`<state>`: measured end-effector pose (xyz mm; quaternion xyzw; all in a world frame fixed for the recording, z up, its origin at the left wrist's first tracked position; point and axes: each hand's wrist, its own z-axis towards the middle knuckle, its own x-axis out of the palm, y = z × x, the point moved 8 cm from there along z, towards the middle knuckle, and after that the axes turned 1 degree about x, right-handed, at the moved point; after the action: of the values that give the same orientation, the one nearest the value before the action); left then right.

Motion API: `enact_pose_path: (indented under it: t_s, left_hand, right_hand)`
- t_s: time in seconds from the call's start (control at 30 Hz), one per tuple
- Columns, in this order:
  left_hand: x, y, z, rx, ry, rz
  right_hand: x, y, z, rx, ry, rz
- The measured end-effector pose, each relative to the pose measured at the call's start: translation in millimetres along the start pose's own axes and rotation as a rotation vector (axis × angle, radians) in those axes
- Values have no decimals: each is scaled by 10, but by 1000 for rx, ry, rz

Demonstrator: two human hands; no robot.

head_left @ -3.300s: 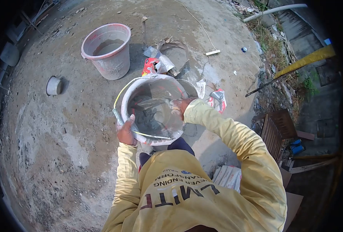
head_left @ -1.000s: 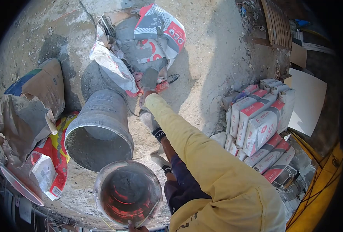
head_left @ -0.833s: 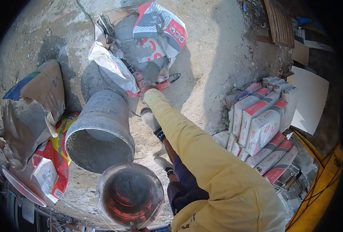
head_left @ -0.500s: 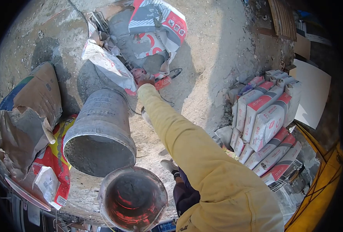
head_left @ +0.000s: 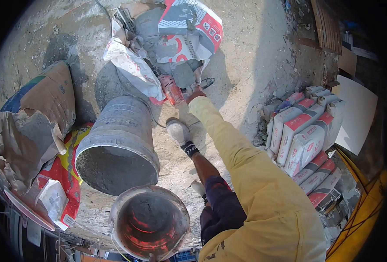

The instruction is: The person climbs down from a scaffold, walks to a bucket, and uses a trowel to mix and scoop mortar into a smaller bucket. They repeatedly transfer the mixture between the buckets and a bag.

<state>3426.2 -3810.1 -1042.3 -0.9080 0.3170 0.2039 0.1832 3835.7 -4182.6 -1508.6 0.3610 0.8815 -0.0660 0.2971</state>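
My right hand [head_left: 195,93], at the end of a yellow sleeve, is closed at the handle end of a dusty red power drill [head_left: 172,90]. The drill lies on the ground against torn, cement-dusted bags [head_left: 134,70], its shaft pointing up-left. Fingers of my left hand [head_left: 153,259] barely show at the bottom edge, closed at the bucket's handle. The bucket [head_left: 152,222] tilts its mouth towards me, with grey residue and red patches inside. Beside it a large grey drum [head_left: 119,122] lies on its side, its opening facing me.
Stacked mortar bags [head_left: 307,139] stand on the right. A torn brown paper bag [head_left: 49,100] and a red-yellow sack [head_left: 67,183] lie on the left. A black cable [head_left: 152,115] runs behind the drum. My shoe [head_left: 178,131] is near the drill.
My right hand has slid right along the drill, from its body to its handle end. My foot and lower leg have come into view beside the drum. The bucket stays nearly in place.
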Motion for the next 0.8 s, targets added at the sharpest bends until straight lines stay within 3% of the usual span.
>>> enact_pose_path:
  t_s: [0.07, 0.13, 0.2, 0.27, 0.3, 0.37, 0.43, 0.53, 0.67, 0.73, 0.8]
  left_hand:
    - [201, -15, -67, -46, -3, -81]
    - [99, -11, -93, -68, -207, -81]
    - [11, 27, -22, -26, -220, 6]
    - [-95, 51, 24, 9, -230, 104]
    - [-53, 77, 36, 0, -154, -6]
    - [-17, 104, 33, -7, -80, -110]
    - [-18, 67, 0, 6, -219, -57]
    - [224, -93, -154, 83, -260, -107]
    - [286, -70, -135, 98, -179, -196]
    - [374, -129, -118, 249, 29, -182]
    - [394, -106, -130, 239, 58, -185]
  right_hand:
    - [-99, -144, 116, 5, 50, -130]
    - [-81, -242, 320, 5, 102, -249]
    - [-4, -162, 560, -187, 90, -153]
    - [-6, -100, 692, -182, 58, -215]
    - [-40, -82, 707, -175, 22, -282]
    - [-60, -66, 661, -243, 26, -259]
    - [-35, -119, 687, -226, 43, -122]
    - [-182, -228, 419, -229, 45, -41]
    - [-401, -377, -19, -299, 74, -23]
    - [-578, -381, -292, -316, 90, -45]
    - [-672, -467, -496, -333, 105, -75]
